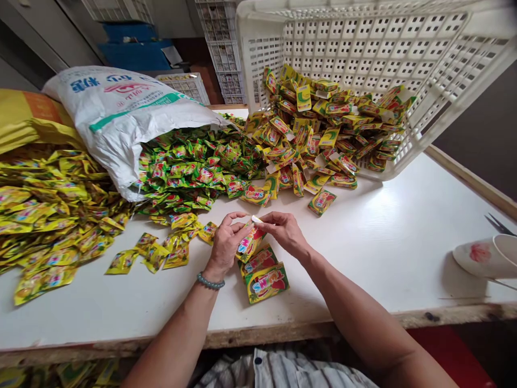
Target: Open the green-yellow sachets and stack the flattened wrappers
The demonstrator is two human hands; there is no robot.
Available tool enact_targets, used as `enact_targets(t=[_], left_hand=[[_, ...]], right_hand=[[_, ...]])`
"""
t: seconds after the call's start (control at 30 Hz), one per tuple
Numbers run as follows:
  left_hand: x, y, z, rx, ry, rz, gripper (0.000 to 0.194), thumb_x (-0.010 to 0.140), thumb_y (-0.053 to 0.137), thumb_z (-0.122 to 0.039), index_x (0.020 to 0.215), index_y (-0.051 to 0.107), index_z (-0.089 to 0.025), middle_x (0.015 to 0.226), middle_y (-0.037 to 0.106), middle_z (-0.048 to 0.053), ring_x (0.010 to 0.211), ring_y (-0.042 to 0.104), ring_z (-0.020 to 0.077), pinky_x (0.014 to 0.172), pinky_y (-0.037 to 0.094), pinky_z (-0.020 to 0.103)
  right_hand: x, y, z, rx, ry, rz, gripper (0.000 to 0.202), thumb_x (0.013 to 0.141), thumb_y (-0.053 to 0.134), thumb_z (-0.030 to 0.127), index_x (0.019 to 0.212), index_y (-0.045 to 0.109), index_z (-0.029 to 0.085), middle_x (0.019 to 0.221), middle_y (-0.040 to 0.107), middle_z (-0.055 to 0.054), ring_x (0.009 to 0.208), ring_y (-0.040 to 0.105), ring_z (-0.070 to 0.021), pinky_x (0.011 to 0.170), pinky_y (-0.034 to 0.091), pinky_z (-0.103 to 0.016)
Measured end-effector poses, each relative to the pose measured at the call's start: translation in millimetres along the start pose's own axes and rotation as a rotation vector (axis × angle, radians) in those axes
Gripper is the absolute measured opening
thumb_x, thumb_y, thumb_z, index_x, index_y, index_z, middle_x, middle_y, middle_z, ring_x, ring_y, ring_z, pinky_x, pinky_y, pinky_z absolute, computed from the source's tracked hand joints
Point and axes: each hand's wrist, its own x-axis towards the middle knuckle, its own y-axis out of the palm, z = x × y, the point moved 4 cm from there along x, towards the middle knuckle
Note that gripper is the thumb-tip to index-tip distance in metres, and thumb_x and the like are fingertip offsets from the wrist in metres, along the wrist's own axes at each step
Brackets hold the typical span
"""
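Observation:
Between my hands is a small yellow-green candy box (247, 243) with colourful lettering. My left hand (226, 240), with a beaded bracelet at the wrist, grips the box by its side. My right hand (285, 230) pinches the white end flap at its top. Just below, two similar boxes (267, 282) lie overlapping on the white table. Left of my hands are several loose yellow candy packets (175, 245). A single box (322, 202) rests on the table beyond my right hand.
A white plastic basket (440, 116) lies tipped at the back right, boxes spilling out. A white woven sack (121, 113) spills green packets (194, 167). Yellow packets (52, 210) are heaped at left. A paper cup (487, 256) and dark scissors (500, 223) sit at right.

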Motion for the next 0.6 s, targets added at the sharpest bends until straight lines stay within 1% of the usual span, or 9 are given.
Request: enact_targets(t=[0.07, 0.13, 0.2, 0.27, 0.33, 0.4, 0.5, 0.6], left_hand=[[0, 0.2, 0, -0.002, -0.023, 0.021, 0.054, 0.064, 0.083, -0.033, 0.105, 0.052, -0.020, 0.067, 0.067, -0.003, 0.055, 0.061, 0.0139, 0.054, 0.047, 0.023], [-1, -0.1, 0, 0.008, -0.036, 0.044, 0.054, 0.063, 0.085, -0.034, 0.106, 0.054, -0.019, 0.068, 0.069, -0.002, 0.057, 0.063, 0.0151, 0.055, 0.048, 0.024], [-1, -1.4, -1, 0.026, -0.032, 0.048, 0.054, 0.062, 0.085, -0.035, 0.105, 0.056, -0.019, 0.070, 0.070, -0.001, 0.059, 0.065, 0.0160, 0.056, 0.049, 0.024], [-1, -3.1, -2, 0.027, -0.025, 0.034, 0.054, 0.062, 0.085, -0.036, 0.104, 0.058, -0.018, 0.072, 0.072, 0.001, 0.060, 0.065, 0.0167, 0.056, 0.049, 0.025], [-1, -4.5, -2, 0.003, -0.025, 0.011, 0.053, 0.062, 0.085, -0.037, 0.103, 0.058, -0.017, 0.073, 0.072, 0.002, 0.058, 0.065, 0.0171, 0.055, 0.049, 0.026], [-1, -4.7, -3, -0.037, -0.025, 0.007, 0.051, 0.064, 0.083, -0.037, 0.103, 0.057, -0.016, 0.072, 0.072, 0.002, 0.058, 0.065, 0.0169, 0.055, 0.050, 0.026], [-1, -3.9, -6, -0.094, -0.021, 0.030, 0.048, 0.067, 0.082, -0.034, 0.103, 0.056, -0.017, 0.069, 0.070, 0.001, 0.059, 0.064, 0.0159, 0.057, 0.050, 0.026], [0, -3.2, -6, -0.109, -0.045, 0.054, 0.049, 0.066, 0.082, -0.034, 0.103, 0.055, -0.018, 0.066, 0.067, -0.001, 0.058, 0.064, 0.0157, 0.057, 0.049, 0.026]], right_hand=[[2, -4, -4, 0.105, 0.083, -0.023, 0.038, 0.061, 0.082, 0.049, 0.075, 0.074, 0.015, 0.072, 0.070, -0.004, 0.065, 0.060, -0.0147, 0.067, 0.045, -0.028], [2, -7, -4, 0.118, 0.138, -0.014, 0.037, 0.058, 0.083, 0.047, 0.074, 0.075, 0.014, 0.071, 0.071, -0.004, 0.064, 0.059, -0.0144, 0.068, 0.045, -0.028], [1, -10, -1, 0.079, 0.157, 0.032, 0.037, 0.057, 0.084, 0.046, 0.076, 0.076, 0.015, 0.072, 0.071, -0.004, 0.068, 0.060, -0.0159, 0.073, 0.045, -0.030], [-2, -10, 3, 0.042, 0.148, 0.108, 0.038, 0.061, 0.082, 0.047, 0.082, 0.078, 0.016, 0.077, 0.073, -0.005, 0.077, 0.063, -0.0186, 0.080, 0.046, -0.032], [-6, -8, 7, 0.015, 0.113, 0.182, 0.039, 0.069, 0.077, 0.050, 0.091, 0.079, 0.018, 0.086, 0.074, -0.005, 0.089, 0.064, -0.0212, 0.088, 0.045, -0.034], [-11, -6, 11, -0.048, 0.039, 0.202, 0.038, 0.077, 0.071, 0.052, 0.097, 0.078, 0.020, 0.095, 0.073, -0.005, 0.098, 0.062, -0.0229, 0.092, 0.044, -0.036], [-16, -1, 15, -0.209, -0.097, 0.154, 0.035, 0.084, 0.066, 0.050, 0.105, 0.077, 0.025, 0.101, 0.072, -0.004, 0.103, 0.060, -0.0233, 0.094, 0.043, -0.037], [-18, 5, 15, -0.293, -0.167, 0.072, 0.030, 0.089, 0.060, 0.047, 0.107, 0.076, 0.029, 0.105, 0.071, -0.004, 0.105, 0.060, -0.0221, 0.094, 0.044, -0.036]])
